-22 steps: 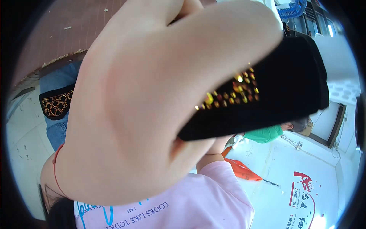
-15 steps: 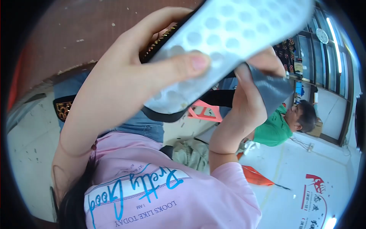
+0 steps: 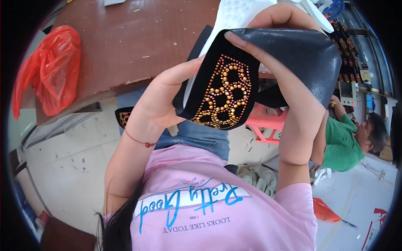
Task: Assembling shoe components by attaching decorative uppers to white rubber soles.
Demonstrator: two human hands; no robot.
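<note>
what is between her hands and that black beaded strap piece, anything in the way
Nothing visible. The left hand grips the black beaded strap piece directly along its left edge, and the right hand pinches its top edge with the dark lining. The white sole lies behind it, not between.

The brown bench (image 3: 125, 46) lies bare behind the raised hands, offering room; a red plastic bag (image 3: 46, 71) blocks its left edge, a pink stool (image 3: 268, 125) stands beneath.
</note>
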